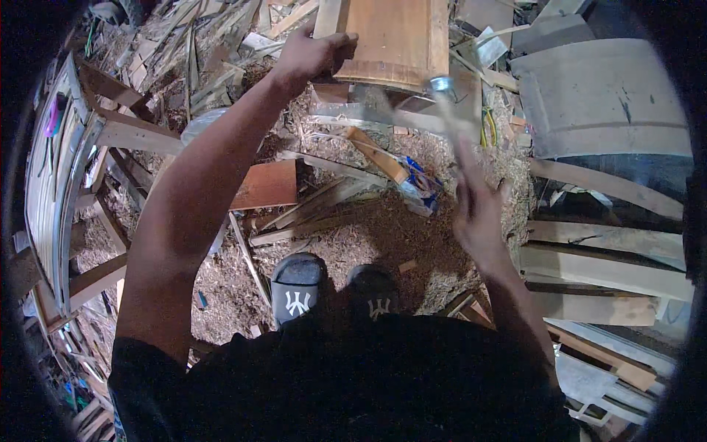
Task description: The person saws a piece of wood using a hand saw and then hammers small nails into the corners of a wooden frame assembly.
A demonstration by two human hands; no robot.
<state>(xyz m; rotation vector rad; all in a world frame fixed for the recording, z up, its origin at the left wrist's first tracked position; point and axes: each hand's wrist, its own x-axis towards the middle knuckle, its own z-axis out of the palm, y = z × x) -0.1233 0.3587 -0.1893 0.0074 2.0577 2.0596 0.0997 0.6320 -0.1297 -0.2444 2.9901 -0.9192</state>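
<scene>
A: Left hand (313,53)?
B: Top centre, arm stretched out. Fingers curled over the left edge of a board (390,40), gripping it. Closed on it.

A: Board where?
B: Top middle, brown wood, flat and wide, rounded lower edge. It sits over a pile of scrap and a small block (330,92) right under the hand.

A: Right hand (479,210)?
B: Right of centre, raised, blurred. Fist wrapped round the handle of a hammer (445,103). Shaft runs up and left, metal head near the board's lower right corner. Touching the board or not, cannot tell, too much blur.

A: Floor?
B: Sawdust (368,236) and shavings all over. Loose slats (317,199) crossing in the middle, a reddish panel (269,184) under the left forearm, a blue wrapper (420,184) just left of the right hand.

A: Feet?
B: Two dark sandals (298,287) bottom centre, in the sawdust, side by side.

A: Edges?
B: Grey sheets (604,96) upper right, pale planks (604,258) stacked on the right. Wooden frames (110,132) and more offcuts along the left.
</scene>
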